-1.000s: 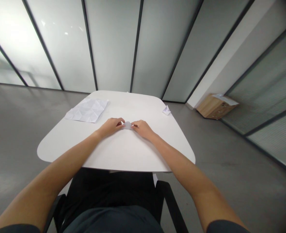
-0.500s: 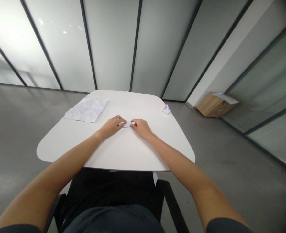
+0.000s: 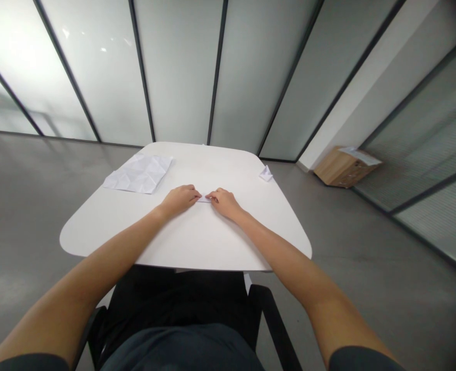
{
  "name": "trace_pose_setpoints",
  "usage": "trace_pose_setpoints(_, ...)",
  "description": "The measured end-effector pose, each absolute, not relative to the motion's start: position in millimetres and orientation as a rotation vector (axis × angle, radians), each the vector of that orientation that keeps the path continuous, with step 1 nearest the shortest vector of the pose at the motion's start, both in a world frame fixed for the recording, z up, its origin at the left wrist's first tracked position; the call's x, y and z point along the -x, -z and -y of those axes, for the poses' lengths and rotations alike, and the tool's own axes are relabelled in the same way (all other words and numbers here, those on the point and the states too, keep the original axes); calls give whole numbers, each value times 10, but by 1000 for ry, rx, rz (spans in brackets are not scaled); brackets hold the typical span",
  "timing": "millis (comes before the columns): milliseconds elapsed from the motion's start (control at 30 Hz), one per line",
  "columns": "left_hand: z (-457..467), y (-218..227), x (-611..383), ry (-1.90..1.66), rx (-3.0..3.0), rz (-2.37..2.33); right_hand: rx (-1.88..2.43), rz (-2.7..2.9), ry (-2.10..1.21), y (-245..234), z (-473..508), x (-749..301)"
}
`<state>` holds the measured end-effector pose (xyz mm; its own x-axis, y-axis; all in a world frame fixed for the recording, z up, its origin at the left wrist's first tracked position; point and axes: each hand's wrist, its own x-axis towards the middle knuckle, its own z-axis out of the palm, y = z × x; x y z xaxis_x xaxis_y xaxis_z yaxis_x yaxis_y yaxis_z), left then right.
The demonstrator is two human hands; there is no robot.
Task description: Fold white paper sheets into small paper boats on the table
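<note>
A small piece of folded white paper (image 3: 204, 199) lies on the white table between my two hands. My left hand (image 3: 181, 199) is closed, its fingertips pinching the paper's left side. From the other side, my right hand (image 3: 223, 201) has its thumb and fingers closed on the paper's right part. Much of the paper is hidden under the fingers, so its exact shape cannot be made out.
A creased sheet of white paper (image 3: 139, 173) lies at the table's left. Near the right edge stands a small folded paper piece (image 3: 265, 173). The white table (image 3: 197, 239) has rounded corners. A wooden cabinet (image 3: 342, 167) is by the wall.
The fingers of both hands have drawn closer together on the paper, and the left fingers have closed down more. The other things stay where they were.
</note>
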<state>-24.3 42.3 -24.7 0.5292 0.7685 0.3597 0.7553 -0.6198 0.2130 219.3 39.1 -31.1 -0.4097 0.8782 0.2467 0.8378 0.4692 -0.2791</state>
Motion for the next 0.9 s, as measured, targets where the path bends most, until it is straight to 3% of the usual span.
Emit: trace_pose_setpoints(900,-327,206,182,-729,-2833,-1176,1355,2376,2,259,-285,-2131)
